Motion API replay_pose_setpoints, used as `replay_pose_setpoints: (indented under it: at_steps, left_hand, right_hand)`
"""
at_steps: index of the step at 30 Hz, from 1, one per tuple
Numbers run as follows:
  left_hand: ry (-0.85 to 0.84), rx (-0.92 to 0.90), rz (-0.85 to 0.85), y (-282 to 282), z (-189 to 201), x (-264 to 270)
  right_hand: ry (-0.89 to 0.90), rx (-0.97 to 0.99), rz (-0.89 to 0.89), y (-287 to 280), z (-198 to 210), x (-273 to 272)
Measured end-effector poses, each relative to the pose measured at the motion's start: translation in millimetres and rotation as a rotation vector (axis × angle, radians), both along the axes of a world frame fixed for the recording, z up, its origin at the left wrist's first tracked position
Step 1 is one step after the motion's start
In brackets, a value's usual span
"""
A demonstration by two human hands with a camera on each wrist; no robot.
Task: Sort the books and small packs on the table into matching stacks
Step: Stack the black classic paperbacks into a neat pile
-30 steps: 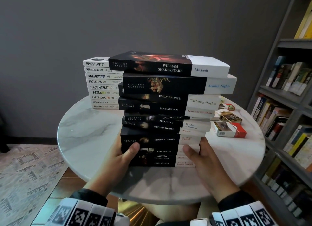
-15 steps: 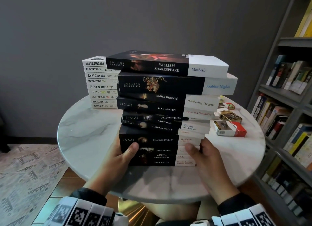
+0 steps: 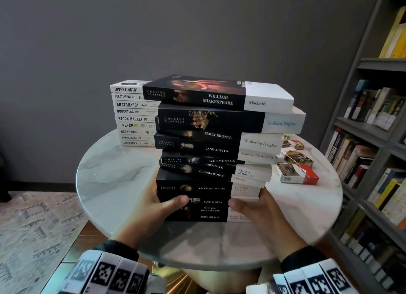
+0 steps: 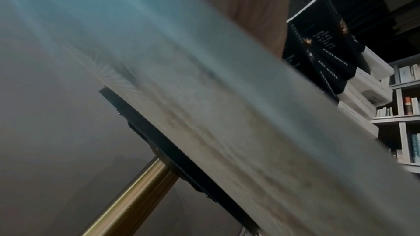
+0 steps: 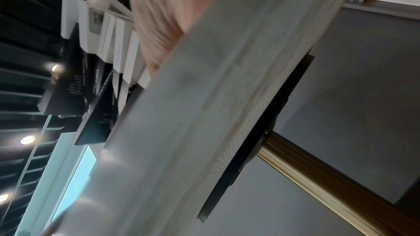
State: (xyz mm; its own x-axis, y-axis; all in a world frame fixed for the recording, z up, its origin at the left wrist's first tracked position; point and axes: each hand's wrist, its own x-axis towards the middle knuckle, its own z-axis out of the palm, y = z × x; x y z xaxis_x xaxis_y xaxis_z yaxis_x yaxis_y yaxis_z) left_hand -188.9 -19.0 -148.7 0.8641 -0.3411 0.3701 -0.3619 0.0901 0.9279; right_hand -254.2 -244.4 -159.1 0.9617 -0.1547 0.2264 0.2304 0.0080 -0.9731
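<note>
at the near edge of the round white marble table (image 3: 105, 183), my left hand (image 3: 153, 208) and right hand (image 3: 259, 210) clasp the bottom of the tall stack of black-and-white collins classics paperbacks (image 3: 211, 153). each thumb is pressed across the spines of the lowest books, and my other fingers wrap round the stack's ends, out of sight. the stack stands a little back from the table's front rim, its books set unevenly, the upper ones jutting out to the right. just behind it on the left stands the stack of white "101" books (image 3: 131, 117), its right end hidden by the dark one. to the right, near the table's far right edge, lie the small red-and-white packs (image 3: 296, 176) and a gold-and-black one (image 3: 298, 158), apart from the paperbacks. bare marble lies open on my left. both wrist views look from below the rim, showing the brass table leg (image 4: 134, 195).
</note>
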Motion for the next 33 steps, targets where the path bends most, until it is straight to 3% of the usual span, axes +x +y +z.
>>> replay_pose_setpoints:
  at_steps: [15,33]
  left_hand:
    - [0.078,-0.002,0.013,-3,-8,1]
    - [0.055,0.021,0.028,-1,-9,1]
  right_hand:
    - [-0.065,-0.028,-0.068,3,-3,4]
    - [-0.049,-0.093,-0.083,3,-4,4]
